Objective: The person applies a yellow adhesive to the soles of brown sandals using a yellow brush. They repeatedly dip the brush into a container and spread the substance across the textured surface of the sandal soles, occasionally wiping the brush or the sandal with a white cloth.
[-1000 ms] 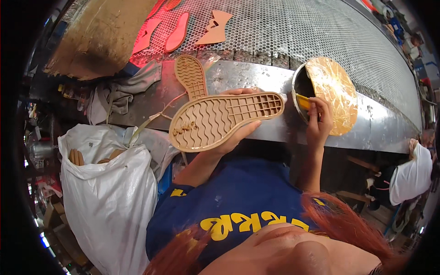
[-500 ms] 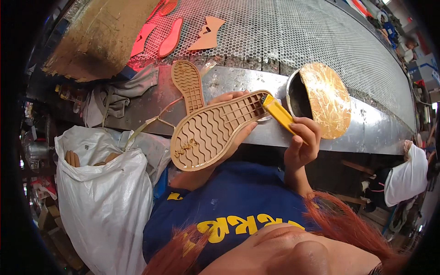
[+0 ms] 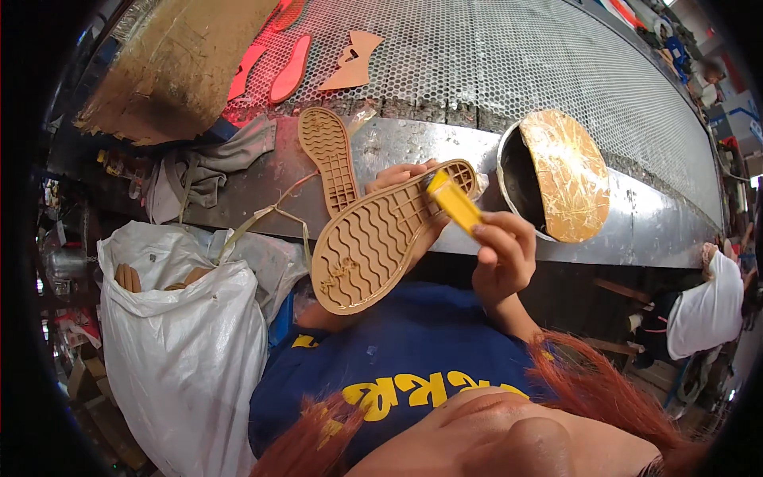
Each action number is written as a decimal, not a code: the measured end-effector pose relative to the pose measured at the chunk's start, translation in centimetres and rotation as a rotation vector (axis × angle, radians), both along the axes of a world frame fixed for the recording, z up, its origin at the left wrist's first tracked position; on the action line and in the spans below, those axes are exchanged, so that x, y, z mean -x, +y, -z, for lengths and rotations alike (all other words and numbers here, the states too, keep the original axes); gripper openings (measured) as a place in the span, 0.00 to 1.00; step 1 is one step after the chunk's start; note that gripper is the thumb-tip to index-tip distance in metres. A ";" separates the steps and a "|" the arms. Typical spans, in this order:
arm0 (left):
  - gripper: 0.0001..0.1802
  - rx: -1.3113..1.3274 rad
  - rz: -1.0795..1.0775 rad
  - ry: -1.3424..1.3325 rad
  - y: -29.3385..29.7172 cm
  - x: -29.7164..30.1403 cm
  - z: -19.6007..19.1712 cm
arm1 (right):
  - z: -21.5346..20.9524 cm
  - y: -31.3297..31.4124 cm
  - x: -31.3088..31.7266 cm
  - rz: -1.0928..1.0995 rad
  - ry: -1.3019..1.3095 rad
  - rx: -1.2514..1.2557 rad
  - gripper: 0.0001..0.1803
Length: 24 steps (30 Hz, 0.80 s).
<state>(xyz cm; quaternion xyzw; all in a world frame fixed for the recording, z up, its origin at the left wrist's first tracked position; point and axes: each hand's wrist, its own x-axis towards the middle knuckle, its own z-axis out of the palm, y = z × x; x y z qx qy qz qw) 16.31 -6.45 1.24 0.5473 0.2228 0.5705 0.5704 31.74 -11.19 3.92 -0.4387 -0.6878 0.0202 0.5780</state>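
Note:
My left hand (image 3: 395, 176) grips a tan shoe sole (image 3: 367, 248) from behind, its fingertips showing past the upper edge. The sole is tilted, with its wavy and gridded tread facing up. In my right hand (image 3: 509, 258) is a flat yellow brush (image 3: 455, 203), pinched between thumb and fingers. Its dark tip is at the narrower end of the sole, over the gridded tread; whether it touches cannot be made out. A second tan sole (image 3: 327, 151) lies tread up on the metal ledge, just beyond the held one.
A round pot (image 3: 520, 171), partly covered by a tape-wrapped lid (image 3: 574, 176), stands on the metal ledge (image 3: 652, 222). Beyond runs a mesh belt (image 3: 493, 56) carrying pink insoles (image 3: 290, 67) and a tan cut piece (image 3: 352, 62). A white sack (image 3: 187, 342) stands at left, below a grey cloth (image 3: 211, 167).
The held sole has shifted right, its wide end lower. My right hand and the brush have moved left along the sole. Pieces on the mesh belt have slid slightly left.

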 end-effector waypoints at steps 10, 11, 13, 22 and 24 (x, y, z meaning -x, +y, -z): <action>0.28 -0.089 -0.086 0.372 -0.1 0.6 -1.4 | -0.3 0.2 0.3 0.098 0.033 -0.007 0.16; 0.30 -0.101 -0.099 0.251 0.1 0.2 -0.5 | -0.6 0.0 0.6 0.060 0.010 0.009 0.17; 0.34 -0.147 -0.102 0.005 0.6 -0.6 1.1 | -0.4 -0.6 1.0 -0.023 -0.038 0.018 0.18; 0.36 -0.189 -0.272 0.136 0.1 -0.1 0.5 | -0.8 0.1 1.6 -0.005 0.079 0.052 0.17; 0.37 -0.224 -0.255 0.045 0.5 -0.3 0.4 | -1.1 -0.3 1.8 -0.028 -0.041 0.033 0.17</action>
